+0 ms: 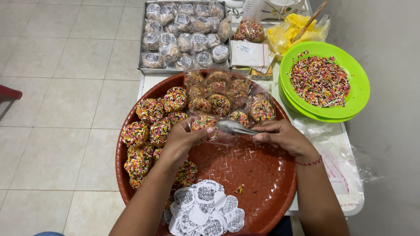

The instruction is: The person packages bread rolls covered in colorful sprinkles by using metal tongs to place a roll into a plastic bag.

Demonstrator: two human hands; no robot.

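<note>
- The left hand [186,137] pinches a sprinkle-covered doughnut [204,123] inside a clear plastic bag [218,131], thumb and fingers closed around it, just above the middle of the woven brown tray [262,175].
- The right hand [284,136] has its fingertips pressed together on the bag's twisted neck, which stretches out sideways between the two hands.
- The doughnut looks light and soft; I'd judge a hard squeeze would dent it and knock sprinkles loose, so the rounded sides are the safest place to grip.
- The bag film looks thin, slick and crinkly; the twisted neck gives the firmest hold.
- Loose doughnuts [151,131] crowd the tray's left edge, bagged ones [218,94] lie at its far edge, and white printed stickers [205,212] sit at the near edge.
- Beyond the tray sits a metal pan of wrapped pieces [186,35]; to the right, a green bowl of sprinkles [323,83].
</note>
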